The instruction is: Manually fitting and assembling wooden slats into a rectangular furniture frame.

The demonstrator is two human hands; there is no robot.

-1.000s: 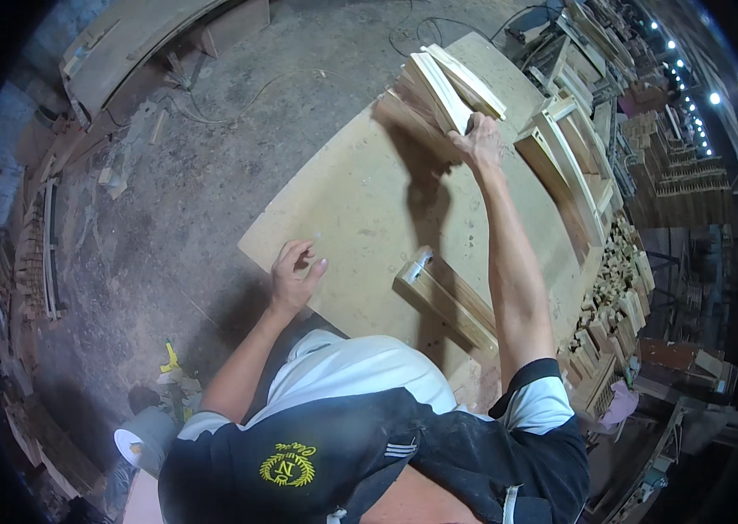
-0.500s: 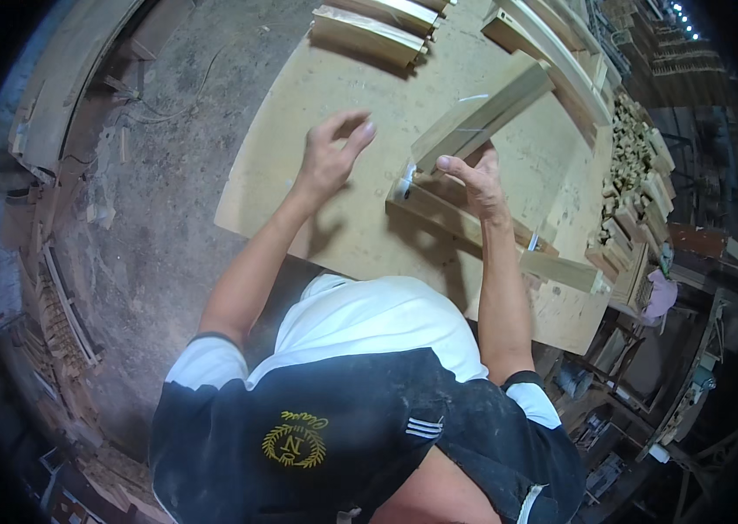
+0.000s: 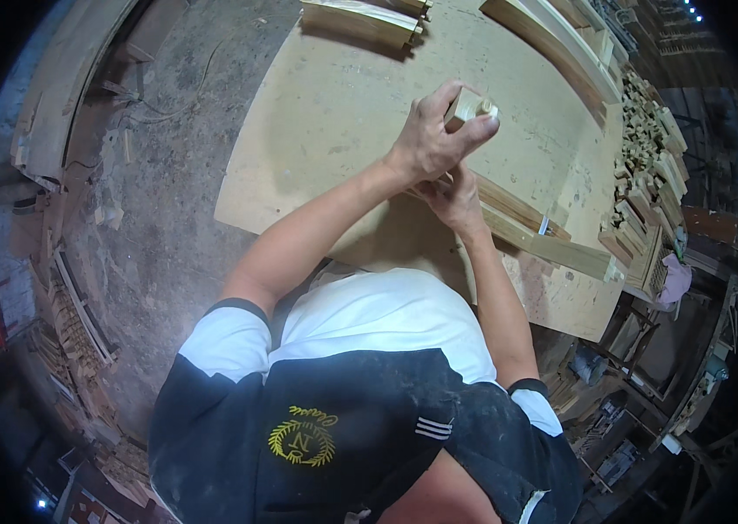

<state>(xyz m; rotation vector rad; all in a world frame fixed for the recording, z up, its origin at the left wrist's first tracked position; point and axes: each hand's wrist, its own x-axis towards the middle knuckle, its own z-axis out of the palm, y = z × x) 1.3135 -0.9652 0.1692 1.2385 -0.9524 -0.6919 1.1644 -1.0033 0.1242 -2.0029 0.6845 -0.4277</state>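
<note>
My left hand is closed round the top of a pale wooden post, which stands on end with its rounded tip toward me. Just below it, my right hand grips low down, its fingers wrapped at the post's lower part; the contact there is partly hidden by my hands. From beside my right hand a wooden rail runs to the right, with a whitish-blue patch near its far end. A second squared wooden bar lies against it, pointing right. How the post meets these pieces is hidden.
The pieces rest on a large plywood tabletop. Several wooden parts lie at its far edge, and long curved pieces at the far right. A pile of small wood sticks and a pink cloth are to the right.
My left hand, empty before, has moved right and taken hold of the post. The post has swung from slanting to standing on end, and my right hand has shifted lower and left.
</note>
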